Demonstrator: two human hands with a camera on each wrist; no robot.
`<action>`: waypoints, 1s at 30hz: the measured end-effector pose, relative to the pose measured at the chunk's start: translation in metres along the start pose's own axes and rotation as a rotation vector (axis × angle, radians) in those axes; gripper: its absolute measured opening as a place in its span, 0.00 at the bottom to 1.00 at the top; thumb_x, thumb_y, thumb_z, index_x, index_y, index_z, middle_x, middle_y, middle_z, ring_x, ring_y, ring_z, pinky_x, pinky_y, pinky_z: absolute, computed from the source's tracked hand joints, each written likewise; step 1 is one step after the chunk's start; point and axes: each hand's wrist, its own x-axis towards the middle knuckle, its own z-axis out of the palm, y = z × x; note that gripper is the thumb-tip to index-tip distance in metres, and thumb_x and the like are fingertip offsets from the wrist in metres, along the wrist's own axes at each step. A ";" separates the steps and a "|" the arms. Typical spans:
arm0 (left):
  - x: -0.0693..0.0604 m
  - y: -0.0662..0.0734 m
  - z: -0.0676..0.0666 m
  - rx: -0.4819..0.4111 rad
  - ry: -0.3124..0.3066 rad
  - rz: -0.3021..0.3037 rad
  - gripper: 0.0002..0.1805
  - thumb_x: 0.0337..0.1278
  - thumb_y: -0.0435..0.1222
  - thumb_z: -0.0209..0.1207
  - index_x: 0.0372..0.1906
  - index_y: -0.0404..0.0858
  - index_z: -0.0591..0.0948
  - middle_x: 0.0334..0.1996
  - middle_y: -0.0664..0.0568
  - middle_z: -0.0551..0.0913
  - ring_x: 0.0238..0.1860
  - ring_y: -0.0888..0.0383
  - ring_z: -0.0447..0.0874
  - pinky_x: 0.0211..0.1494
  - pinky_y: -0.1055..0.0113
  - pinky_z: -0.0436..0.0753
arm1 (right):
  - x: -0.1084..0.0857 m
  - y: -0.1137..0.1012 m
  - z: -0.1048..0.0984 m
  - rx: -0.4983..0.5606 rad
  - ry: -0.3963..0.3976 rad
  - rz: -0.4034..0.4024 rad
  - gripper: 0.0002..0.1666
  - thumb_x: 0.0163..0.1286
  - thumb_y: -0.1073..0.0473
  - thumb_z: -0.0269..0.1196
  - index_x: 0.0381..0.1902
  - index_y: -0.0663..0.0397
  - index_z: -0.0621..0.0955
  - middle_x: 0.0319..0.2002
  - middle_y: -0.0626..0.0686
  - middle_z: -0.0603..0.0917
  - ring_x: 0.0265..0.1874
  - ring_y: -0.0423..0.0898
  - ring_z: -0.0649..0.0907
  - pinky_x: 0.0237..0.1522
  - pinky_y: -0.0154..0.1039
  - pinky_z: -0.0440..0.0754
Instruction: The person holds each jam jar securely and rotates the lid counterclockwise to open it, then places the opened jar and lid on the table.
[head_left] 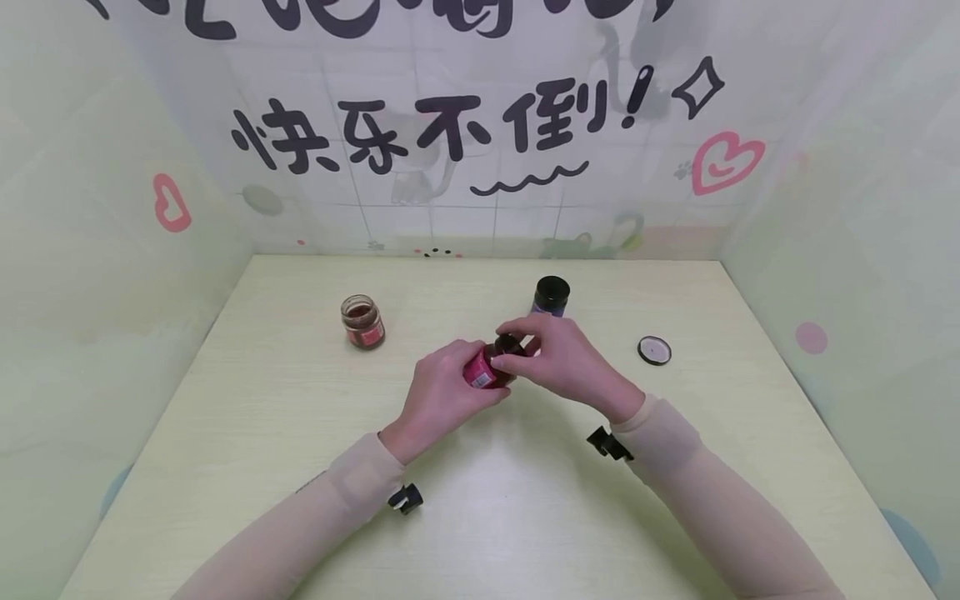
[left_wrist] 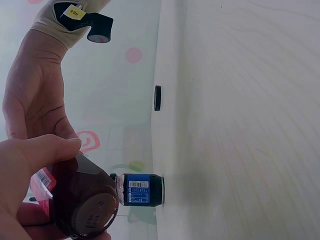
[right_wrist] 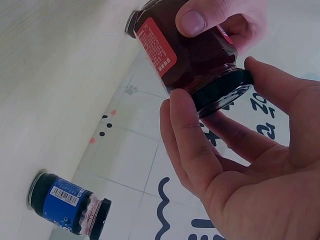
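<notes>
A dark jar with a pinkish-red label [head_left: 481,372] is gripped round its body by my left hand [head_left: 444,387], tilted and lifted off the table. Its black lid [right_wrist: 223,93] sits on the jar's mouth. Thumb and fingers of my right hand [head_left: 564,360] pinch the rim of that lid. The left wrist view shows the bottom of the held jar [left_wrist: 94,212], with the left thumb lying along its side. Just beyond my right hand stands a blue-labelled jar [right_wrist: 66,202] with a black lid on it.
An uncovered jar [head_left: 365,327] with dark red contents stands at the left on the pale table [head_left: 262,417]. To the right a loose lid [head_left: 655,351] lies with its pale inner side up. Printed walls [head_left: 450,225] close off the back and both sides.
</notes>
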 end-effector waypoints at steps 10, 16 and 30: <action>-0.002 0.001 0.000 -0.002 -0.017 -0.022 0.23 0.44 0.48 0.77 0.45 0.45 0.84 0.36 0.58 0.83 0.35 0.61 0.80 0.38 0.63 0.81 | -0.003 -0.003 -0.001 0.014 -0.025 -0.002 0.22 0.64 0.50 0.72 0.55 0.46 0.84 0.43 0.44 0.85 0.35 0.46 0.84 0.33 0.41 0.83; -0.002 0.000 0.001 -0.015 -0.020 -0.028 0.22 0.44 0.48 0.77 0.45 0.46 0.84 0.36 0.59 0.83 0.36 0.62 0.80 0.38 0.64 0.81 | -0.003 -0.002 -0.001 0.009 -0.031 -0.005 0.22 0.64 0.50 0.72 0.54 0.46 0.84 0.42 0.42 0.85 0.34 0.45 0.84 0.33 0.41 0.83; -0.005 0.000 0.002 -0.005 -0.027 -0.033 0.22 0.43 0.49 0.78 0.43 0.46 0.84 0.34 0.60 0.81 0.34 0.63 0.79 0.36 0.66 0.81 | -0.004 0.000 0.000 0.033 -0.019 0.089 0.23 0.66 0.39 0.67 0.54 0.43 0.84 0.42 0.47 0.85 0.34 0.45 0.86 0.34 0.41 0.83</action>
